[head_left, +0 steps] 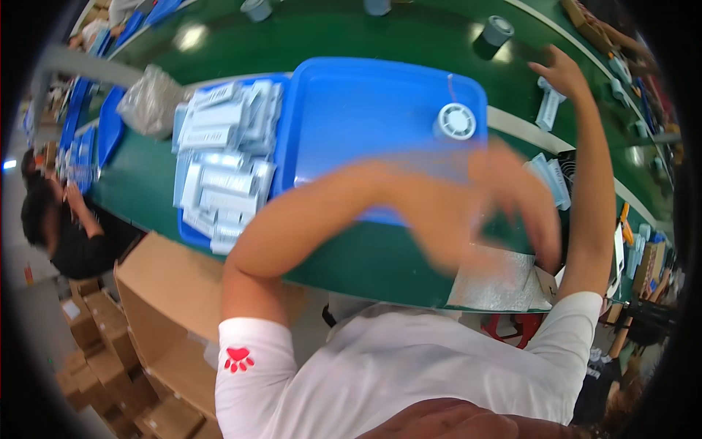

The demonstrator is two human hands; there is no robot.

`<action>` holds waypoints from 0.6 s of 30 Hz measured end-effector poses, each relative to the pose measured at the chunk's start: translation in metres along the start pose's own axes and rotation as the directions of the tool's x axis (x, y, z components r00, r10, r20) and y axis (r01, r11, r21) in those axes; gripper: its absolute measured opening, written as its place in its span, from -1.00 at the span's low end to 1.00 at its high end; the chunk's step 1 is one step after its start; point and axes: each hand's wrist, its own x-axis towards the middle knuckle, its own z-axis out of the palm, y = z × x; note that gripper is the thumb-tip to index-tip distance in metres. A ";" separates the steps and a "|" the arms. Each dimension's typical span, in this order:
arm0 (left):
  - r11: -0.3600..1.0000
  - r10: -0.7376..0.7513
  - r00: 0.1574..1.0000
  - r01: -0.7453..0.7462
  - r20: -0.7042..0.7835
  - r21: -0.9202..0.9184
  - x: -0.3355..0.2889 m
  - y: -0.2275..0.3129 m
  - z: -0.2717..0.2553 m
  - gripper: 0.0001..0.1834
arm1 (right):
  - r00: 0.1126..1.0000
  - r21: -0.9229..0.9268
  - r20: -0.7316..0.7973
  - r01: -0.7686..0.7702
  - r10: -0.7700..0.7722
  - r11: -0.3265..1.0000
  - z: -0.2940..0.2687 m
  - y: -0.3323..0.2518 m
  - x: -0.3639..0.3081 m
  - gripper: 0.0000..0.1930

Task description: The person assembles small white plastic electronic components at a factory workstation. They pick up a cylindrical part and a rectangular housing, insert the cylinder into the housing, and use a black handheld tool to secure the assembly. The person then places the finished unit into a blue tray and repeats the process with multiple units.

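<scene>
While the right hand (567, 73) hangs open at two o'clock, the blurred left hand (486, 197), grip unreadable, might bump the white-topped canister (457, 122) over.

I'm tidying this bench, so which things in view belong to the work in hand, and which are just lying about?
Likely in use:
- silvery bubble-wrap sheet, near the blurred left hand
- narrow pale-blue packet, near the right hand
- white, round, slotted device in the blue rectangular plastic tray

Probably just lying about:
- crumpled clear plastic bag
- open brown cardboard box
</scene>
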 end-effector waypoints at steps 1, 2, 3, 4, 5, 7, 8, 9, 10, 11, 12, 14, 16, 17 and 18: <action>0.949 -0.096 0.981 0.142 -0.170 0.282 -0.009 -0.031 -0.038 -0.66 | 0.999 -0.013 -0.049 -0.024 0.023 1.000 0.004 -0.024 0.013 -0.26; 0.759 -0.199 0.908 0.380 -0.368 0.529 -0.012 -0.050 -0.081 -0.63 | 0.994 -0.028 -0.096 -0.057 0.054 0.998 0.009 -0.036 0.022 -0.25; 0.535 -0.083 0.789 0.551 -0.609 0.641 -0.012 -0.085 -0.112 -0.64 | 0.989 -0.067 -0.143 -0.047 0.037 0.997 0.023 -0.027 0.027 -0.22; 0.322 0.058 0.712 0.650 -0.700 0.688 -0.024 -0.117 -0.152 -0.54 | 0.982 -0.099 -0.189 -0.006 -0.012 0.995 0.037 -0.030 0.041 -0.19; 0.166 0.057 0.669 0.725 -0.741 0.668 -0.032 -0.131 -0.180 -0.38 | 0.989 -0.085 -0.147 0.000 -0.013 0.996 0.046 -0.042 0.051 -0.15; -0.119 0.118 0.606 0.795 -0.786 0.595 -0.049 -0.157 -0.219 -0.27 | 0.995 -0.033 -0.097 0.032 -0.035 0.999 0.067 -0.048 0.072 -0.16; -0.253 0.173 0.591 0.800 -0.788 0.544 -0.063 -0.170 -0.235 -0.35 | 0.996 -0.011 -0.073 0.054 -0.054 0.999 0.075 -0.052 0.085 -0.16; -0.365 0.221 0.588 0.790 -0.778 0.493 -0.061 -0.181 -0.247 -0.42 | 0.999 -0.038 -0.047 -0.001 -0.001 0.999 0.073 -0.055 0.085 -0.19; -0.263 0.075 0.541 0.821 -0.838 0.506 -0.059 -0.182 -0.258 -0.38 | 0.995 0.002 -0.076 -0.057 0.057 0.998 0.072 -0.062 0.079 -0.22; -0.162 -0.079 0.494 0.851 -0.866 0.500 -0.062 -0.180 -0.269 -0.34 | 0.993 0.012 -0.088 -0.074 0.075 0.997 0.065 -0.066 0.072 -0.23; -0.066 -0.244 0.444 0.879 -0.862 0.472 -0.067 -0.178 -0.273 -0.30 | 0.991 0.028 -0.091 -0.092 0.094 0.995 0.055 -0.077 0.065 -0.23; -0.003 -0.138 0.481 0.874 -0.866 0.486 -0.062 -0.170 -0.259 -0.29 | 0.990 0.124 -0.138 0.054 -0.036 0.991 0.039 -0.077 0.057 -0.27; 0.021 -0.095 0.525 0.850 -0.846 0.526 -0.063 -0.140 -0.244 -0.30 | 0.984 0.293 -0.152 0.137 -0.095 0.946 0.009 -0.108 0.039 -0.32; 0.040 -0.109 0.566 0.824 -0.817 0.565 -0.063 -0.121 -0.236 -0.31 | 0.988 0.395 -0.136 0.126 -0.078 0.910 -0.010 -0.135 0.022 -0.34; 0.079 -0.121 0.622 0.783 -0.774 0.617 -0.059 -0.105 -0.226 -0.31 | 0.955 0.504 -0.200 0.291 -0.219 0.813 -0.010 -0.141 0.014 -0.38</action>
